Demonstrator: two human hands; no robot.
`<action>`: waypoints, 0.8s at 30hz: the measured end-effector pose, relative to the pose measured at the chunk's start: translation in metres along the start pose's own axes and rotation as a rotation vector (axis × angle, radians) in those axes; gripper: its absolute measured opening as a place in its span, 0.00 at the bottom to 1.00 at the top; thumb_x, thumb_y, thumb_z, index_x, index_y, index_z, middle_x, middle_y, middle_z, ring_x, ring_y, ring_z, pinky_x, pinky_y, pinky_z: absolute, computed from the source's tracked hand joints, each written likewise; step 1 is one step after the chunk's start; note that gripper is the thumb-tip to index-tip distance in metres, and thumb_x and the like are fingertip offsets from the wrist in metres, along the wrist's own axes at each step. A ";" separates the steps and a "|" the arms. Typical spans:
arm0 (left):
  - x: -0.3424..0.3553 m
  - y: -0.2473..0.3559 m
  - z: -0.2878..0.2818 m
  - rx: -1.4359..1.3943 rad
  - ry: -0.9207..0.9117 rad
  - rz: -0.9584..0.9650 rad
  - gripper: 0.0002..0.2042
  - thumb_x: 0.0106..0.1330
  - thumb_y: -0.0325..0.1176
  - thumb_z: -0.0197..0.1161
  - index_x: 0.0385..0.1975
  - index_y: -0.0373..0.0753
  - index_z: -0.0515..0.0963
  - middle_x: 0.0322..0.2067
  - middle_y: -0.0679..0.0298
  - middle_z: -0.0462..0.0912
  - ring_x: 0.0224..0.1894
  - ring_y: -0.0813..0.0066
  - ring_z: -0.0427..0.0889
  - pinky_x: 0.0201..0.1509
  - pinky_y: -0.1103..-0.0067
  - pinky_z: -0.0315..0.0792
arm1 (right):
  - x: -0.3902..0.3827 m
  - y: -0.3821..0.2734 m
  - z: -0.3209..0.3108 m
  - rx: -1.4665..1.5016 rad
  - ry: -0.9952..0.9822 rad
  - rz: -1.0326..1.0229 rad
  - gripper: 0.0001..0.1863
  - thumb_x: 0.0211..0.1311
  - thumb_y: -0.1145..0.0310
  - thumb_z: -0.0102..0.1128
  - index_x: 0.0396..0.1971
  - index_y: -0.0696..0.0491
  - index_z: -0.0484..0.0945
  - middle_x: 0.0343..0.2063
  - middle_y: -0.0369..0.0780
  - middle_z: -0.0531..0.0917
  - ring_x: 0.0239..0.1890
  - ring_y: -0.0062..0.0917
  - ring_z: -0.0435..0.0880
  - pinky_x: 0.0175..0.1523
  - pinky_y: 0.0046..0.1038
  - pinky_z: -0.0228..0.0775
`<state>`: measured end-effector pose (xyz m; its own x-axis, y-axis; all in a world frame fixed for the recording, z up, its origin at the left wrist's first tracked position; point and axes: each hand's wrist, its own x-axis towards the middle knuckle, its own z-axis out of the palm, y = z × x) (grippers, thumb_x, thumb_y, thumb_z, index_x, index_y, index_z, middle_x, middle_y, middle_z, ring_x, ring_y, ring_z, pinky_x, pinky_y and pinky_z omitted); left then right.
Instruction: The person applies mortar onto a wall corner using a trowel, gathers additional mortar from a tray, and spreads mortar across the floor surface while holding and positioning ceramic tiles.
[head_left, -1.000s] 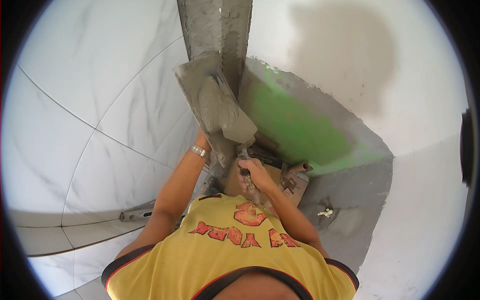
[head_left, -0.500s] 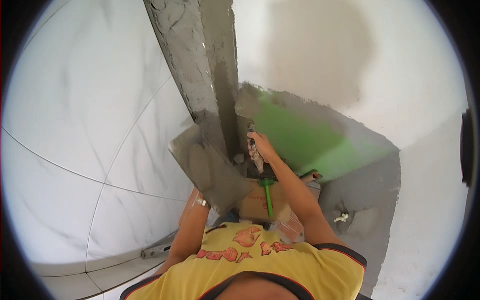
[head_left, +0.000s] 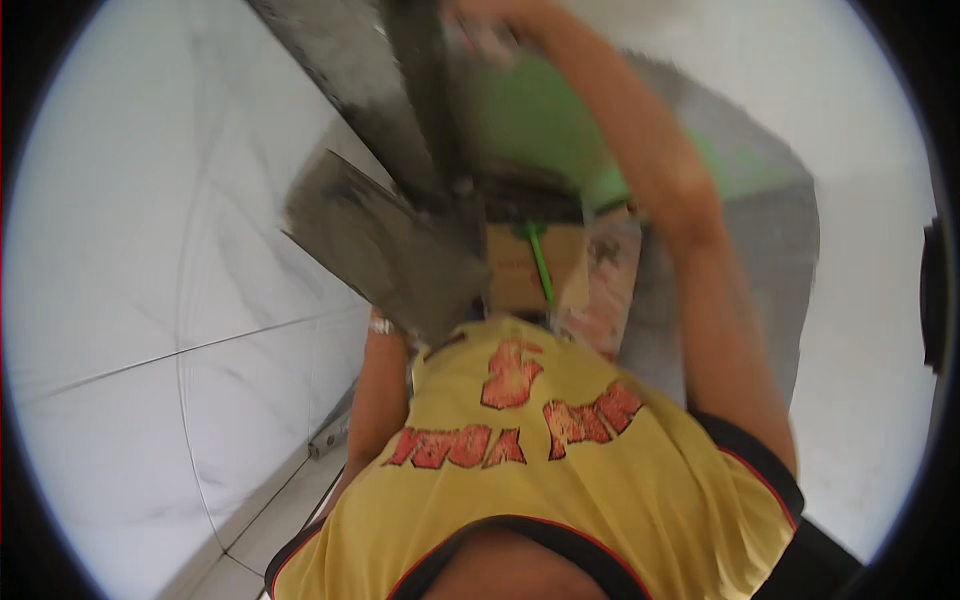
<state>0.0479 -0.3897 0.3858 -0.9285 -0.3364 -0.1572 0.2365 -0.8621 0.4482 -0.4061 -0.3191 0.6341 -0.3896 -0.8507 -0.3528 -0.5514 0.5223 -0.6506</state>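
Observation:
A flat square plasterer's hawk, smeared with grey mortar, tilts in front of my chest on the left. My left forearm reaches up under it, and the hawk hides the fingers that support it. Stretched far up, my right hand is closed and smeared by motion at the top edge. It grips a trowel, plain by its handle in the earlier view; its blade is not clear now. Beside that hand rises a column coated with wet grey mortar.
White marbled tiles cover the left wall. Right of the column are a green patch and grey render. Below lie a cardboard box with a green-handled tool and a pinkish bag. A metal level rests at lower left.
My right hand has swung up from beside the green patch to the column at the top. The hawk has shifted slightly up and left in view, and the whole view has tilted.

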 end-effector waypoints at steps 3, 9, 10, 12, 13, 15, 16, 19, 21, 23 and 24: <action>-0.011 0.011 -0.005 -0.013 0.030 -0.004 0.27 0.76 0.50 0.44 0.70 0.44 0.58 0.69 0.59 0.61 0.71 0.62 0.59 0.75 0.63 0.54 | -0.032 -0.128 -0.029 0.204 0.094 -0.075 0.13 0.64 0.60 0.55 0.28 0.54 0.78 0.28 0.41 0.82 0.32 0.28 0.82 0.40 0.35 0.77; -0.010 0.019 -0.002 0.024 0.049 -0.027 0.27 0.76 0.50 0.44 0.70 0.44 0.58 0.69 0.60 0.62 0.70 0.62 0.59 0.75 0.63 0.54 | -0.085 -0.089 0.013 0.611 0.203 -0.027 0.14 0.65 0.59 0.57 0.25 0.53 0.76 0.23 0.39 0.79 0.25 0.27 0.79 0.31 0.33 0.73; -0.012 0.016 -0.004 0.029 0.057 -0.036 0.27 0.76 0.50 0.44 0.70 0.44 0.58 0.69 0.60 0.62 0.70 0.62 0.59 0.75 0.63 0.54 | -0.089 -0.077 0.026 0.700 0.218 -0.034 0.15 0.64 0.56 0.57 0.24 0.52 0.76 0.20 0.39 0.78 0.22 0.27 0.78 0.28 0.33 0.72; -0.025 0.021 -0.010 0.056 0.089 -0.009 0.27 0.76 0.50 0.44 0.70 0.44 0.58 0.69 0.60 0.62 0.70 0.62 0.59 0.75 0.63 0.54 | -0.101 -0.057 0.064 0.840 0.241 -0.163 0.16 0.62 0.56 0.58 0.25 0.56 0.77 0.19 0.39 0.79 0.20 0.26 0.79 0.28 0.34 0.74; -0.025 0.017 -0.007 0.050 0.089 -0.015 0.27 0.76 0.50 0.44 0.70 0.44 0.58 0.69 0.60 0.62 0.70 0.62 0.59 0.75 0.63 0.54 | -0.099 -0.037 0.089 1.015 0.264 -0.083 0.16 0.64 0.57 0.56 0.25 0.54 0.76 0.19 0.38 0.79 0.17 0.23 0.77 0.23 0.32 0.72; -0.019 0.009 -0.002 0.049 0.070 -0.024 0.27 0.76 0.50 0.44 0.70 0.44 0.58 0.69 0.60 0.62 0.70 0.62 0.59 0.75 0.63 0.54 | -0.073 0.018 0.140 1.264 0.290 0.045 0.17 0.62 0.56 0.58 0.21 0.53 0.73 0.15 0.38 0.75 0.15 0.26 0.76 0.20 0.32 0.72; -0.020 0.009 0.001 0.052 0.065 -0.021 0.27 0.76 0.50 0.43 0.70 0.44 0.59 0.69 0.60 0.62 0.70 0.62 0.59 0.75 0.63 0.54 | -0.059 0.036 0.161 1.317 0.275 0.114 0.16 0.62 0.57 0.59 0.22 0.53 0.73 0.16 0.38 0.75 0.15 0.26 0.76 0.20 0.32 0.72; -0.027 0.008 0.003 0.045 0.061 -0.004 0.27 0.76 0.50 0.43 0.70 0.44 0.59 0.69 0.60 0.62 0.70 0.62 0.60 0.74 0.63 0.54 | -0.020 0.052 0.199 1.282 0.184 0.249 0.11 0.63 0.60 0.58 0.31 0.52 0.74 0.19 0.36 0.76 0.18 0.24 0.77 0.22 0.31 0.73; -0.020 0.001 0.004 0.034 0.042 -0.017 0.27 0.76 0.50 0.43 0.70 0.44 0.59 0.69 0.60 0.62 0.70 0.62 0.60 0.74 0.63 0.55 | -0.011 0.046 0.198 1.276 0.235 0.240 0.11 0.62 0.61 0.59 0.31 0.53 0.74 0.19 0.37 0.75 0.18 0.25 0.77 0.23 0.32 0.73; -0.014 -0.001 0.006 0.028 0.028 -0.020 0.27 0.76 0.50 0.43 0.70 0.44 0.59 0.69 0.60 0.62 0.70 0.62 0.60 0.74 0.63 0.55 | -0.008 0.019 0.181 1.268 0.261 0.222 0.11 0.61 0.62 0.60 0.31 0.55 0.74 0.19 0.37 0.75 0.18 0.25 0.77 0.24 0.32 0.74; -0.011 -0.001 0.004 0.025 0.023 -0.013 0.27 0.76 0.50 0.43 0.70 0.44 0.59 0.69 0.60 0.62 0.70 0.62 0.60 0.74 0.63 0.55 | -0.011 0.002 0.171 1.262 0.269 0.198 0.11 0.61 0.63 0.60 0.31 0.56 0.74 0.20 0.38 0.76 0.19 0.26 0.78 0.24 0.32 0.74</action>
<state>0.0570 -0.3834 0.3910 -0.9245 -0.3344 -0.1828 0.2173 -0.8566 0.4679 -0.2768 -0.3186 0.5215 -0.5992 -0.6513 -0.4656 0.5433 0.0964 -0.8340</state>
